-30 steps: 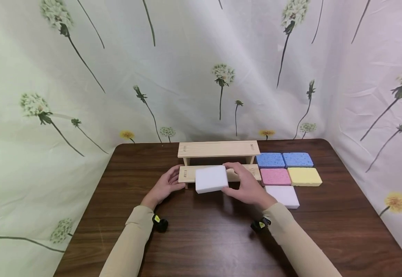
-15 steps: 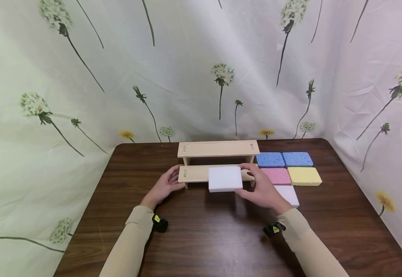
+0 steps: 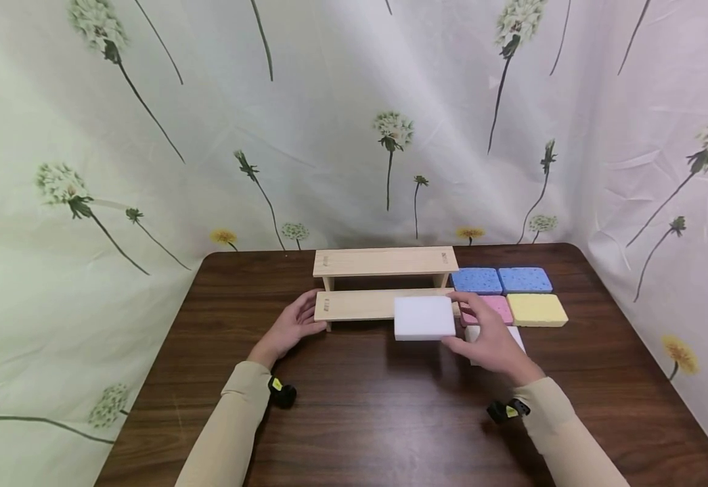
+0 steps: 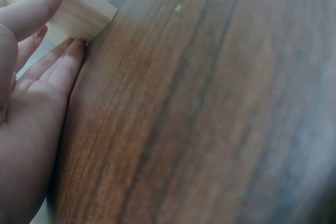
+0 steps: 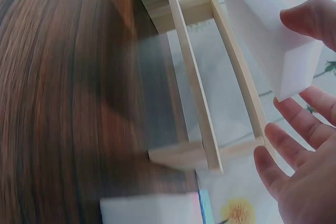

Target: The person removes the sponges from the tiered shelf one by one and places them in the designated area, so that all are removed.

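In the head view, my right hand (image 3: 488,338) pinches a white sponge (image 3: 424,318) by its right end, thumb on the near side and fingertips on the far side. The sponge is held up, overlapping the right front of a two-step wooden rack (image 3: 354,306). In the right wrist view, thumb and fingertips press opposite faces of this sponge (image 5: 273,35), with the lower fingers off it. My left hand (image 3: 293,325) rests at the rack's left end. Its fingers lie fairly straight in the left wrist view, fingertips right at the rack's wooden leg (image 4: 84,14).
Right of the rack lie two blue sponges (image 3: 476,281), a pink sponge (image 3: 494,309) and a yellow sponge (image 3: 537,310). A second white sponge (image 3: 516,335) is partly hidden behind my right hand. Everything stands on a dark wooden table (image 3: 354,419) before a flower-printed cloth (image 3: 329,135).
My right hand has carried the white sponge rightward along the front of the rack, from near its middle to its right end. The left hand and the rack have stayed put.
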`<state>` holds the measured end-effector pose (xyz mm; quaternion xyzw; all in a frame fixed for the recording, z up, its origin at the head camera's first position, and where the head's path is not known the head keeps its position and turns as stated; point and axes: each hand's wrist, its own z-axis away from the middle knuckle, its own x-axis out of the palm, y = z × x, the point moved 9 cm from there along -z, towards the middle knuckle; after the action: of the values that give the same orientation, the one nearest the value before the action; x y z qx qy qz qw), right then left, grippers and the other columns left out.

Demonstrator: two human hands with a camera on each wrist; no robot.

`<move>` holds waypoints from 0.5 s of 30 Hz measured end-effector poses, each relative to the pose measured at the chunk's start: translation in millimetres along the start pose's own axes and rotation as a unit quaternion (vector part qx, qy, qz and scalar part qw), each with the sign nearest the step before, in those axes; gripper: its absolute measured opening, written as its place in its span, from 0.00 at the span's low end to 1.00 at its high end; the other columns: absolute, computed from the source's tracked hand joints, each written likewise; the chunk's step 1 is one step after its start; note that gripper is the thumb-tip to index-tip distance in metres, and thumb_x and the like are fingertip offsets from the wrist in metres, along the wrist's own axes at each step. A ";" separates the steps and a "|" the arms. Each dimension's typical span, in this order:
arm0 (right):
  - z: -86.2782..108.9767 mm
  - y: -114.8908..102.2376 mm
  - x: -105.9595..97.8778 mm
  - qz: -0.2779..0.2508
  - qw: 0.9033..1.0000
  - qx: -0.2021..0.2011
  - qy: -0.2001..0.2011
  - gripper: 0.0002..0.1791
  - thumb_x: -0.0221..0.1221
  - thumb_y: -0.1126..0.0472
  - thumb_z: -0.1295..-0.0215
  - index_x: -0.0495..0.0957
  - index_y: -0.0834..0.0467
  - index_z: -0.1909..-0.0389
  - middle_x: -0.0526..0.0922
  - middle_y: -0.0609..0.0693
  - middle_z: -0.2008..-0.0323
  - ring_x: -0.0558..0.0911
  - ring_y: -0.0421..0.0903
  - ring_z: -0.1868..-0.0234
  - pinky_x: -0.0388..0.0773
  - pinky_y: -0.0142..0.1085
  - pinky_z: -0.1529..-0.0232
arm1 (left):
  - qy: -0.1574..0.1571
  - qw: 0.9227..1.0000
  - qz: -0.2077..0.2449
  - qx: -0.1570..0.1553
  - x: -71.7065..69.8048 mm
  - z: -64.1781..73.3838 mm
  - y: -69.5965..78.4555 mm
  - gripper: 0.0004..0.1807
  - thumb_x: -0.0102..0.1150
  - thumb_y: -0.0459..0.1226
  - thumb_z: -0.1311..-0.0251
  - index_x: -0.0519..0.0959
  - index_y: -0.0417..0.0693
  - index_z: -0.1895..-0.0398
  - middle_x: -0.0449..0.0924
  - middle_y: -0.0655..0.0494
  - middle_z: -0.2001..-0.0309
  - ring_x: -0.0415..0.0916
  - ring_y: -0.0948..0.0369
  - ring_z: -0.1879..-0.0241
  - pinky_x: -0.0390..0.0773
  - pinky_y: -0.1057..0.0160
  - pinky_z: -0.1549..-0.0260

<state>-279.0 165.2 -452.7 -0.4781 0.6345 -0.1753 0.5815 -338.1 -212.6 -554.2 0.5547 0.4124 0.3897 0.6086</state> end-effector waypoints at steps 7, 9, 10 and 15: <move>11.6 12.3 -17.9 -0.005 1.000 0.028 0.012 0.41 0.79 0.61 0.44 0.71 0.54 0.30 0.73 0.56 0.32 0.73 0.62 0.32 0.74 0.68 0.36 | 0.000 1.000 -0.007 -0.003 -0.7 0.5 -0.3 0.48 0.69 0.28 0.34 0.51 0.36 0.17 0.54 0.33 0.20 0.55 0.42 0.21 0.69 0.68 0.31; 14.3 14.5 -22.6 0.000 1.000 0.024 0.016 0.41 0.79 0.62 0.44 0.71 0.56 0.30 0.72 0.56 0.33 0.74 0.62 0.34 0.74 0.67 0.36 | 0.001 1.000 -0.006 -0.005 -0.7 0.7 0.1 0.48 0.69 0.28 0.34 0.51 0.36 0.17 0.55 0.33 0.20 0.55 0.43 0.21 0.69 0.68 0.31; 15.8 16.2 -24.9 0.005 1.000 0.023 0.018 0.41 0.79 0.62 0.44 0.70 0.56 0.30 0.73 0.56 0.34 0.75 0.62 0.34 0.75 0.67 0.37 | 0.001 1.000 -0.006 -0.006 -0.7 0.7 0.3 0.48 0.69 0.28 0.34 0.51 0.37 0.17 0.55 0.33 0.20 0.55 0.43 0.20 0.69 0.68 0.31; 22.5 25.9 -34.7 0.021 0.999 0.018 0.025 0.41 0.79 0.62 0.43 0.71 0.52 0.30 0.76 0.50 0.34 0.78 0.53 0.37 0.78 0.61 0.38 | 0.001 1.000 -0.009 -0.009 -0.2 1.7 1.8 0.48 0.69 0.29 0.33 0.51 0.37 0.17 0.54 0.33 0.20 0.54 0.43 0.20 0.69 0.67 0.30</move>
<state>-273.7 213.4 -458.9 -0.4495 0.6557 -0.1863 0.5774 -336.6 -213.3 -552.3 0.5451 0.4148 0.3887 0.6163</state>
